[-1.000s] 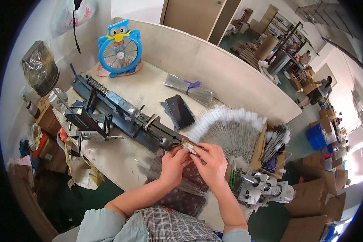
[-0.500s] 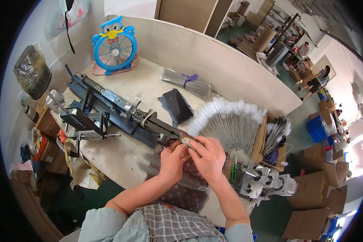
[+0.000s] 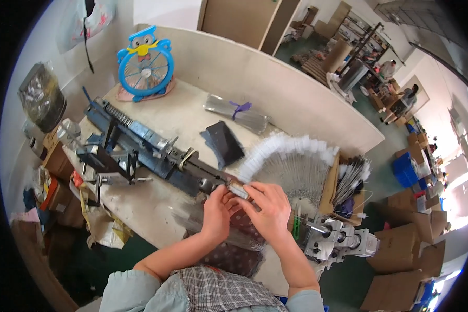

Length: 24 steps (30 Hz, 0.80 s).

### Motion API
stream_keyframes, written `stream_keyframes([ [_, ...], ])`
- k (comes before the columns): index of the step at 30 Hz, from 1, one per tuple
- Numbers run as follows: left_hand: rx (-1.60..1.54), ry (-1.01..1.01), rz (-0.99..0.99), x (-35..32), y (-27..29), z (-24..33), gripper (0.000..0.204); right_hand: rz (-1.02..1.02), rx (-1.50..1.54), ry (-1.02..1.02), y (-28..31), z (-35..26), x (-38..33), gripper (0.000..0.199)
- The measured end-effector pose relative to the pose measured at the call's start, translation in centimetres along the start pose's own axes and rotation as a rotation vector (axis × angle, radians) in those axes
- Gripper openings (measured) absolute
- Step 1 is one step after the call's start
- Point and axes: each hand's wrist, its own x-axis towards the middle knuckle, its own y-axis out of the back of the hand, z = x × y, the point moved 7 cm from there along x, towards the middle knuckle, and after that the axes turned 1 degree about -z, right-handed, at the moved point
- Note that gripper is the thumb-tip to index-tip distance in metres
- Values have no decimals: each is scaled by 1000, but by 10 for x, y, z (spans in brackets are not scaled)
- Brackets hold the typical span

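Slanting down rightward, the pale block [image 3: 238, 191] lay beyond the left hand [image 3: 216, 213], fingers bunched, its lower end at the nearer right hand's slightly parted fingers [image 3: 256, 192] (both grips unclear).

A brown door [image 3: 239, 23] breaks the white wall [image 3: 166, 11]; shelves [image 3: 354, 32] stand farther back, the floor [image 3: 343, 291] is green, light [image 3: 456, 191] glares at right.

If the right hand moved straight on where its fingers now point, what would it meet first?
Probably the small pale block at the end of the dark bench device: the right hand points up and left at it, seemingly touching it, though depth is hard to judge.
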Motion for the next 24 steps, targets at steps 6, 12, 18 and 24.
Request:
stream_keyframes([
  [6,74,41,29,0,7,-5,72,-240,-251,-31,-6,27,-26,15],
  [12,136,73,91,-9,8,-1,73,-175,-195,-19,2,22,-37,18],
  [18,295,118,-100,-6,19,-19,49,-18,57,-69,29,16,-45,18],
  [24,716,201,-111,-34,32,1,51,-364,37,-171,6,29,-119,18],
])
